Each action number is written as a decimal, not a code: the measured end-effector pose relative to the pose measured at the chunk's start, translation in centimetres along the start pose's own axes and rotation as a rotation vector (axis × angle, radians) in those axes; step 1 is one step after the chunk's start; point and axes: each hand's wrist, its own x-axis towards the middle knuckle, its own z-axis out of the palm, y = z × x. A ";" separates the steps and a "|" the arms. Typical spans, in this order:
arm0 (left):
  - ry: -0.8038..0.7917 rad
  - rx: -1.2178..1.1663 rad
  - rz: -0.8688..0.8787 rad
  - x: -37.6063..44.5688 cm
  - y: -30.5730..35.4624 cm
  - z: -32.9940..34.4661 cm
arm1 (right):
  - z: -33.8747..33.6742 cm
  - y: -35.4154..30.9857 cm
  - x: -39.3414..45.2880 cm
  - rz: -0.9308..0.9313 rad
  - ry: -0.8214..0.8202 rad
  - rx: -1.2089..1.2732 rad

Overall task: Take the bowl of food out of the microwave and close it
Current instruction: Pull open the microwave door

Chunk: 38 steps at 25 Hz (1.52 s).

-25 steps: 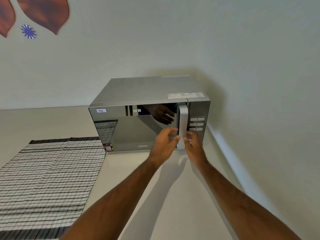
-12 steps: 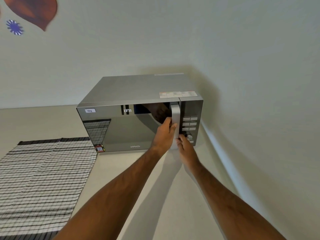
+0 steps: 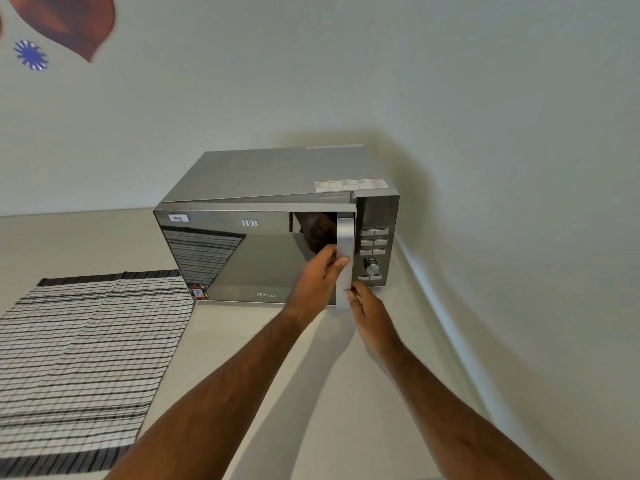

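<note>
Both hands are at the door handle (image 3: pixel 345 261) of a silver microwave (image 3: pixel 277 237) that sits on a pale counter (image 3: pixel 311 375), pushed into the corner where two plain walls meet.

Left hand (image 3: pixel 317 277): fingers curled around the handle from its left side, thumb (image 3: pixel 341 263) lying across the front face at about mid-height. Grip looks closed on the handle.

Right hand (image 3: pixel 367 308): lower down, at the handle's bottom end. Fingertips (image 3: pixel 349 294) touch its right edge; whether they wrap behind it cannot be told from this angle.

Door (image 3: pixel 242 258): mirrored front, cracked open slightly. Its top edge stands away from the cabinet on the handle side, leaving a narrow wedge of gap that widens to the right. Hinge side is on the left.

Bowl of food: not visible. The door glass only reflects the room and the left hand, so the interior cannot be read.

Control panel (image 3: pixel 374 251): right of the door, rows of small buttons with a round knob (image 3: pixel 371 266) below them, apart from both hands.

Other notes:
- "Veg" label (image 3: pixel 178 217) at the door's upper left corner.
- Small red sticker (image 3: pixel 198 292) at the door's lower left corner.
- Striped black-and-white cloth (image 3: pixel 86 358) flat on the counter, left of the microwave, its far corner close to the microwave's front left foot.
- Wall decal, reddish leaf shape (image 3: pixel 69 22) with a blue flower (image 3: pixel 30 54), upper left.
</note>
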 end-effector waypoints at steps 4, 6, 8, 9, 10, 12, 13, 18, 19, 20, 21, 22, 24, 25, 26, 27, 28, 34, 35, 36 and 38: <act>-0.054 -0.052 -0.008 -1.8 -0.5 -0.8 | 0.0 0.2 -2.1 -0.020 -0.026 -0.010; -0.080 -0.083 -0.017 -2.7 -0.6 -1.4 | 0.4 0.2 -3.1 -0.036 -0.026 -0.032; -0.090 -0.132 -0.019 -4.1 -0.5 -1.9 | 0.7 0.2 -4.4 -0.062 -0.023 -0.054; -0.087 -0.148 -0.022 -4.9 -0.4 -2.0 | 0.9 0.1 -5.1 -0.071 -0.028 -0.061; -0.080 -0.157 -0.026 -5.7 -0.3 -2.2 | 0.9 0.0 -5.7 -0.077 -0.038 -0.067; -0.047 -0.165 -0.014 -7.7 0.0 -2.4 | 1.1 -0.4 -7.1 -0.099 -0.059 -0.099; -0.032 -0.172 -0.003 -8.6 0.0 -2.5 | 1.2 -0.6 -7.8 -0.116 -0.067 -0.119; -0.039 -0.266 -0.011 -12.7 -0.2 -5.0 | 2.2 -2.4 -11.8 -0.219 -0.048 -0.209; -0.044 -0.285 -0.023 -13.5 -0.1 -5.7 | 2.5 -2.8 -12.6 -0.233 -0.048 -0.215; -0.041 -0.296 -0.027 -14.3 -0.1 -6.3 | 2.8 -3.2 -13.4 -0.246 -0.051 -0.221; -0.031 -0.302 -0.024 -15.1 -0.2 -6.9 | 3.3 -3.6 -14.2 -0.265 -0.052 -0.233; -0.020 -0.314 -0.020 -16.0 -0.4 -7.4 | 3.7 -4.0 -15.0 -0.291 -0.047 -0.256; 0.003 -0.360 -0.015 -17.5 -1.2 -8.5 | 4.6 -4.9 -16.3 -0.341 -0.037 -0.295; 0.013 -0.382 -0.014 -18.2 -1.6 -9.0 | 5.0 -5.3 -16.9 -0.361 -0.037 -0.305; 0.022 -0.397 -0.020 -18.8 -2.0 -9.6 | 5.4 -5.8 -17.5 -0.378 -0.042 -0.312; 0.032 -0.410 -0.030 -19.6 -2.4 -10.3 | 5.9 -6.3 -18.2 -0.394 -0.051 -0.321; 0.040 -0.422 -0.042 -20.2 -2.6 -10.9 | 6.3 -6.7 -18.8 -0.407 -0.062 -0.326; 0.080 -0.483 -0.169 -23.8 -4.2 -15.8 | 9.3 -9.2 -22.5 -0.319 -0.303 -0.173; 0.081 -0.494 -0.185 -24.4 -4.4 -16.6 | 9.7 -9.7 -22.9 -0.280 -0.372 -0.136; 0.082 -0.505 -0.199 -25.0 -4.4 -17.5 | 10.2 -10.2 -23.3 -0.240 -0.444 -0.098; 0.096 -0.533 -0.220 -26.2 -4.6 -19.0 | 11.2 -11.5 -23.8 -0.171 -0.580 -0.020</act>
